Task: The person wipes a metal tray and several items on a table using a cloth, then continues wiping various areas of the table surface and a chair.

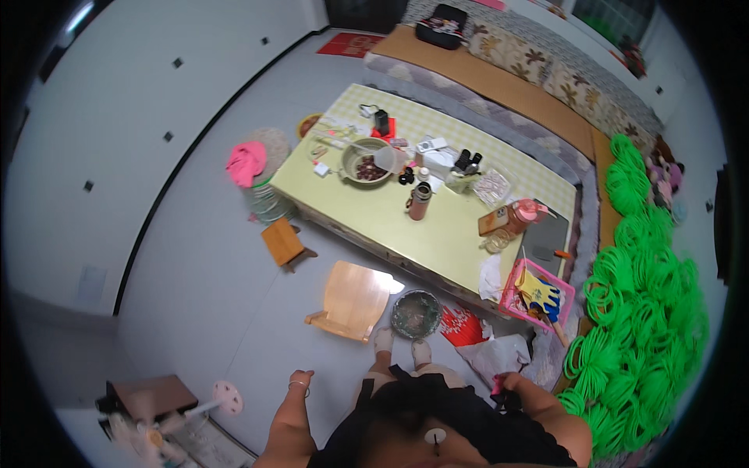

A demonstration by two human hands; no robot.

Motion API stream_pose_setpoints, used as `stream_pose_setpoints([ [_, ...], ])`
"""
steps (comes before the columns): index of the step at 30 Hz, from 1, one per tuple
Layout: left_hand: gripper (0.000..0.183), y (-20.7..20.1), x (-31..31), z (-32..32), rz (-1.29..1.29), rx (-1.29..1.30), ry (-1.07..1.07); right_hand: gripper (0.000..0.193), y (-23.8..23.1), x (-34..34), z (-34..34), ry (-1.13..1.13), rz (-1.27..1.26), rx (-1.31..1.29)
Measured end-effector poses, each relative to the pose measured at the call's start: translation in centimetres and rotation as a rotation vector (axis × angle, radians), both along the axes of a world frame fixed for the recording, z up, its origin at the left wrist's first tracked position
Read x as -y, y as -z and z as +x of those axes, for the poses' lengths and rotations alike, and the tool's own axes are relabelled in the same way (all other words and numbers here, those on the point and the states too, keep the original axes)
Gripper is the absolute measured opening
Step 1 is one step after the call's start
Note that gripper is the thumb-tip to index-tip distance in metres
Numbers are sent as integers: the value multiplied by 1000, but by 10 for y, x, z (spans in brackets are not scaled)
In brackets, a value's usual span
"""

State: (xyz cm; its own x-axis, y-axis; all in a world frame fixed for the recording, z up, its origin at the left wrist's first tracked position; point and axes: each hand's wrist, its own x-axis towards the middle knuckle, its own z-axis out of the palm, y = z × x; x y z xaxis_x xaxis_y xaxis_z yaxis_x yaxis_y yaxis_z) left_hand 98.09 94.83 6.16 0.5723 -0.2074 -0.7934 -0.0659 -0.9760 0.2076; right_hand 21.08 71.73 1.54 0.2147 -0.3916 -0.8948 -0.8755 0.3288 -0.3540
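Observation:
My left hand, a bracelet at its wrist, hangs beside my body over the floor. Its fingers are curled in, and nothing shows in them. My right hand is closed at my right side, by a whitish plastic bag. Something small and pink shows at its fingertips and a black item just below; I cannot make out what it grips. A dark round basin stands on the floor in front of my feet, beside a low wooden chair. Right of the basin lies a red-and-white bag.
A long table holds a pot, a thermos, a pink jug and a pink basket with gloves. Bundled green coils line the right. A wooden stool and a fan stand left.

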Motion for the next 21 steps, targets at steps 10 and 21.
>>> stream_pose_setpoints([
  [10, 45, -100, -113, -142, -43, -256, -267, 39, -12, 71, 11, 253, -48, 61],
  [21, 49, -103, -202, -174, -71, -102, -152, 40, -19, 125, 136, -126, -282, 257],
])
